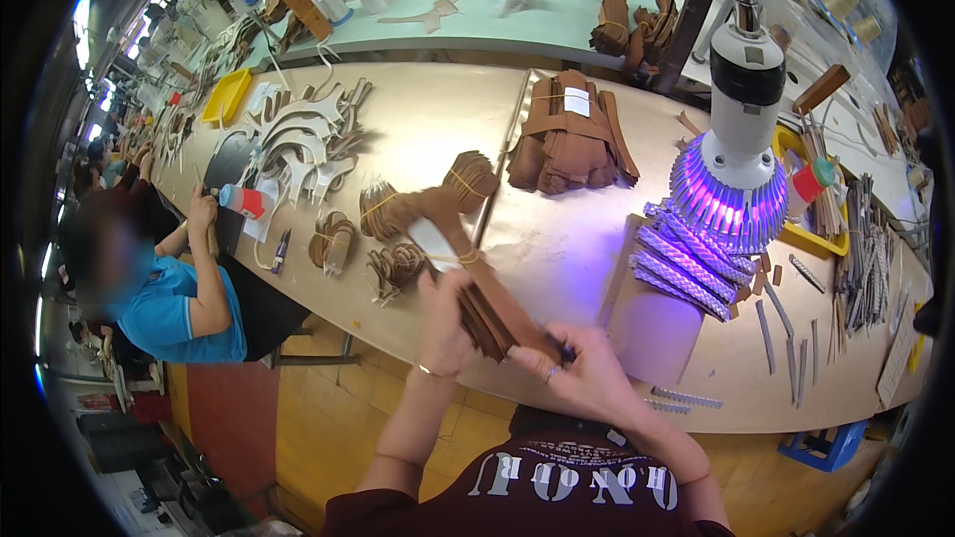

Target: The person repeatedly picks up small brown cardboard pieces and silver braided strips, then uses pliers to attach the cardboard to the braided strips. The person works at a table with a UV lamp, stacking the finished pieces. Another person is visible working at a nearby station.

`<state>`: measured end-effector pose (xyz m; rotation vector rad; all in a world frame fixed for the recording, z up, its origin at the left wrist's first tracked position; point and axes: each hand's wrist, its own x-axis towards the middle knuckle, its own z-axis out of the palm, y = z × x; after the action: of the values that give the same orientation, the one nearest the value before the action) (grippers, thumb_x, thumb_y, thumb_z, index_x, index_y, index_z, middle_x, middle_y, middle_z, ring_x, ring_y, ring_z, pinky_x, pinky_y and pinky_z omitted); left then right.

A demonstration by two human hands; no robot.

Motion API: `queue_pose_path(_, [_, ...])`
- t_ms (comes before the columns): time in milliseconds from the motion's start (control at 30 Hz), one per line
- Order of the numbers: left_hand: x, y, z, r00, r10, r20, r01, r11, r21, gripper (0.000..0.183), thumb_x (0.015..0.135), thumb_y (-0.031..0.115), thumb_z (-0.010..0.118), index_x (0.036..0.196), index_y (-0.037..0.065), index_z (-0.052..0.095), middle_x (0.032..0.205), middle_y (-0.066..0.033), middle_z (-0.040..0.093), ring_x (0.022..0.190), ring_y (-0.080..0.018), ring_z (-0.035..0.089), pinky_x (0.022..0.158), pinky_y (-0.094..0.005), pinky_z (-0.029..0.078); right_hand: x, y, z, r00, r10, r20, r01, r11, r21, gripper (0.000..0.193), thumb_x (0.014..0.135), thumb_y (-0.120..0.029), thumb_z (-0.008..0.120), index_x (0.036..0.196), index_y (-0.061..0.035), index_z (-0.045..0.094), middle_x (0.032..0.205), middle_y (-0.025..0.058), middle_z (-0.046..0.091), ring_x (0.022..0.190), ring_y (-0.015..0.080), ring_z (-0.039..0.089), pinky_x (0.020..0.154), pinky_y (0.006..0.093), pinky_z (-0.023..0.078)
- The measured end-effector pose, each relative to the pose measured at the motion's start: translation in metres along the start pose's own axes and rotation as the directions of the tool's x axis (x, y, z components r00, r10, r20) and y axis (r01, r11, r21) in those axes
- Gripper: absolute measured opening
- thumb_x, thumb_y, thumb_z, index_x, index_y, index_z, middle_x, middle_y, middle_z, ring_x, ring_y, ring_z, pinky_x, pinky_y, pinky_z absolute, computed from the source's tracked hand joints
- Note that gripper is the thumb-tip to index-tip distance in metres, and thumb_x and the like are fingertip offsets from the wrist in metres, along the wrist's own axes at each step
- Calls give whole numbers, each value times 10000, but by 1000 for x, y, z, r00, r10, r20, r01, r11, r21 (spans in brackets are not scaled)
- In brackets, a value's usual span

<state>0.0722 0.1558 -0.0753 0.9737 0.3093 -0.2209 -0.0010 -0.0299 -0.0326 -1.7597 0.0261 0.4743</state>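
At six o'clock on the bench (557, 239), the left hand (443, 323) clamps a banded stack of brown leather pieces (477, 283). The right hand (582, 368), just at four o'clock of it, pinches a dark pen (560, 346) at the stack's near end. Best to keep the stack squared and steady while marking.

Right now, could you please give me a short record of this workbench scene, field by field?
Left hand: grips the bundle of brown leather pieces from the left.
Right hand: holds a dark pen against the bundle's near end.
Bundle: tied with a yellow rubber band, white tag on top.
Lamp: lit purple, over woven straps.
Workbench: another brown stack farther back.
Co-worker: seated at left, blue shirt.
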Motion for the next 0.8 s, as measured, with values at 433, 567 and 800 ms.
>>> queue_pose_path(433, [-13,36,7,937,2,349,53,987,-149,561,709,227,643,1222,35,518,1377,-217,425,1060,-240,546,689,-322,555,-5,-17,-20,923,-274,-270,79,822,-564,611,737,-437,782,1119,3,599,1095,143,558,858,334,630,688,404,511])
queue_pose_path(567, [-17,27,17,906,-44,421,140,970,-200,599,678,215,647,1231,21,524,1422,-235,373,1063,-246,541,638,-302,555,-2,-20,-19,895,-334,-295,228,912,-341,526,770,-391,770,1099,-18,597,1040,147,568,786,322,638,665,396,518])
queue_pose_path(800, [-20,11,18,898,-119,423,262,917,-300,551,712,212,665,1221,48,533,1354,-197,448,1029,-211,538,666,-304,542,6,-8,-9,900,-399,-172,316,873,-371,181,765,-118,765,906,-48,675,774,90,610,651,229,598,584,350,453])
